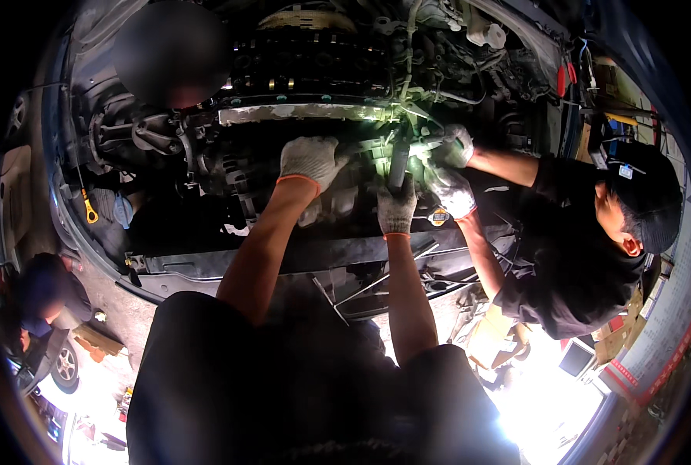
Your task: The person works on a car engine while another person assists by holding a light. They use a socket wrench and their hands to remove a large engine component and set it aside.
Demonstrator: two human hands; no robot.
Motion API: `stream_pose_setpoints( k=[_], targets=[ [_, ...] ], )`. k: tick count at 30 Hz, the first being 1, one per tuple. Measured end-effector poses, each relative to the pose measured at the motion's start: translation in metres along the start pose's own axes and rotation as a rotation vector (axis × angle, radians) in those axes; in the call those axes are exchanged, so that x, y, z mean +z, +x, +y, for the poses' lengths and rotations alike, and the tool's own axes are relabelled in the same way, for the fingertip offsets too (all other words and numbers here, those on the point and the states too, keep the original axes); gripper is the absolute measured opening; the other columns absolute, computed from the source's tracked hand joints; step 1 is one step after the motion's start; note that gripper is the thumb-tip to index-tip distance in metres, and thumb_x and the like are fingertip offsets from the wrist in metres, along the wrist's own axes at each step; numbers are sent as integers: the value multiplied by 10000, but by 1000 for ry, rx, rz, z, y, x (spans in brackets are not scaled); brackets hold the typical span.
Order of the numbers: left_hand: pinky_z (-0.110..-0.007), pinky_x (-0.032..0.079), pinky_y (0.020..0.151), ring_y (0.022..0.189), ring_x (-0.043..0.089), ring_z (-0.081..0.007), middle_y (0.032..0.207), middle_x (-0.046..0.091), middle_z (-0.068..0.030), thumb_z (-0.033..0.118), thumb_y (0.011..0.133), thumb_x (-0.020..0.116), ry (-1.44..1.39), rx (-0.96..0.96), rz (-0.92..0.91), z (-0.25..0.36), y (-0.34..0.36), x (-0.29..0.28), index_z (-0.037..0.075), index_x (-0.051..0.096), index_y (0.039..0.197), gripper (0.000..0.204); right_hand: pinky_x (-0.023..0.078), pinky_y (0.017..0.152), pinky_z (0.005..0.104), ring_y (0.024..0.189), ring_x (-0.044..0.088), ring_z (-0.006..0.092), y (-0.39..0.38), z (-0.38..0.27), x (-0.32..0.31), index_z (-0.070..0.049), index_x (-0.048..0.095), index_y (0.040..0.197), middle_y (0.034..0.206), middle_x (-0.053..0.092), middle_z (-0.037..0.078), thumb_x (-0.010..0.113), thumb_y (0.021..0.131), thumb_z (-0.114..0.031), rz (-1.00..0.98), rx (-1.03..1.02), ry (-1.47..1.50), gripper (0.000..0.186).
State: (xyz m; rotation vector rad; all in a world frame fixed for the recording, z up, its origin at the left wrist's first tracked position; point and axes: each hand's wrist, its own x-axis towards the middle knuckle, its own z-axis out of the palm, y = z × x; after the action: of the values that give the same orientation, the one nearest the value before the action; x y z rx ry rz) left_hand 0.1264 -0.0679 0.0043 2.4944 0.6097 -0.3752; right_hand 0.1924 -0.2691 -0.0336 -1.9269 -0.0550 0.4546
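Note:
I lean over an open car engine bay, wearing pale knitted gloves with orange cuffs. My left hand [310, 161] is closed at the front of the engine, below a long pale metal edge [303, 114]; what its fingers grip is hidden. My right hand [397, 208] holds a dark bar-shaped flashlight [399, 164] upright. Greenish light falls on the metal fittings [378, 151] around its upper end. Close by on the right, a co-worker's two gloved hands [455, 146] reach into the same lit parts.
The co-worker [585, 240], in a dark cap and shirt, leans in from the right. A yellow-topped cap [438, 217] lies near my right hand. The car's front crossbar [198, 262] runs below my hands. At left hangs a yellow dipstick handle [90, 209]; another person [47, 294] is beyond.

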Motion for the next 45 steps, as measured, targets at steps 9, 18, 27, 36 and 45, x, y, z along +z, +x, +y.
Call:
stream_pose_setpoints(
  k=[9, 18, 27, 36, 45],
  targets=[
    [-402, 548, 855, 933, 688, -278, 967, 716, -119, 476, 955, 543, 95, 55, -33, 2, 4, -3, 70, 647, 1154, 464, 512, 779, 450, 892, 604, 404, -1, -8, 11, -33, 607, 997, 998, 583, 193, 817, 671, -237, 77, -227, -595, 438],
    [-432, 531, 863, 987, 671, -309, 1073, 693, -121, 445, 929, 572, 57, 83, -118, -18, -9, -29, 101, 674, 1111, 403, 502, 749, 460, 888, 586, 396, 10, -12, 15, -26, 600, 951, 1014, 539, 191, 790, 678, -186, 17, -413, -633, 369],
    [-427, 550, 812, 990, 662, -337, 1176, 625, -193, 297, 971, 559, -548, -546, 365, -85, -99, -40, 93, 541, 1331, 415, 498, 799, 447, 951, 572, 376, 11, -18, 19, -43, 599, 1015, 1047, 511, 184, 785, 649, -144, -22, -375, -646, 422],
    [-281, 524, 745, 847, 633, -115, 949, 684, -36, 264, 858, 732, -1259, -557, 286, -72, -122, 34, 11, 614, 1088, 361, 495, 739, 403, 855, 588, 323, 24, -17, 17, -39, 593, 959, 997, 549, 133, 808, 696, -127, 11, -381, -600, 351],
    [-270, 584, 763, 850, 652, -105, 937, 661, -11, 58, 683, 867, -1632, -704, 513, -30, -127, 28, 23, 594, 1114, 511, 495, 741, 371, 858, 597, 266, 23, -40, 11, -38, 593, 962, 996, 551, 120, 784, 707, -63, -70, -348, -506, 320]
  ],
)
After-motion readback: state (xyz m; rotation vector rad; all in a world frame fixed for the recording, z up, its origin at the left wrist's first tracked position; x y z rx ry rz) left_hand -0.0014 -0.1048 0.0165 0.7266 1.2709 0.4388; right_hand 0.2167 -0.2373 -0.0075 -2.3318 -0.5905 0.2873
